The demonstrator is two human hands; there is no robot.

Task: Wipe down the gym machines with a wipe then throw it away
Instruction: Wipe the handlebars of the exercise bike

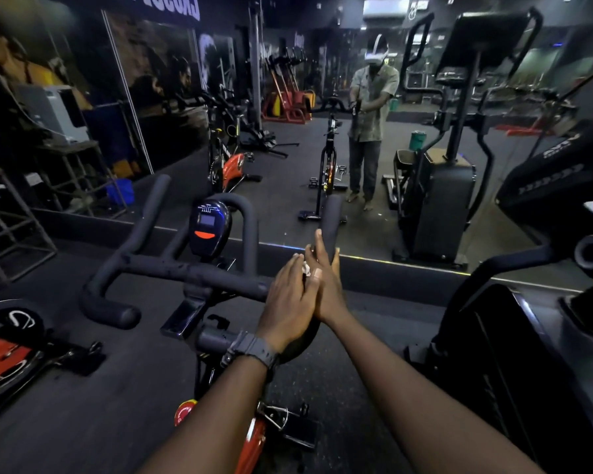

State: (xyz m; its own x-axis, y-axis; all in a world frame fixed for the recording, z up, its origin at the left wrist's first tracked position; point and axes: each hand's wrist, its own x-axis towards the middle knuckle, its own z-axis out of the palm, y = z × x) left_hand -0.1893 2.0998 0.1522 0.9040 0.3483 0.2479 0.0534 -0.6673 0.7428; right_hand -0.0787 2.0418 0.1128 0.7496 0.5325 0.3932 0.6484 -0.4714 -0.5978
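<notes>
White wipe, a crumpled scrap, shows between two palms pressed together over the right horn of a spin bike's black foam handlebar. The right hand has straight fingers laid along the horn's near side, thumb on the far side, so the padded bar appears sandwiched; the left hand, a dark watch on its wrist, lies flat against the right with fingers extended, pressing the wipe rather than curling round it. The horn's long axis runs away from the person and upward, straight ahead of the fingertips, its uncovered end just beyond them; a stroke along that line looks the likely next move, and the right hand is nearer. Room is open above the horn tip. To the left stands the bike's console; beyond, a wall mirror; a stepper machine crowds the right side.
</notes>
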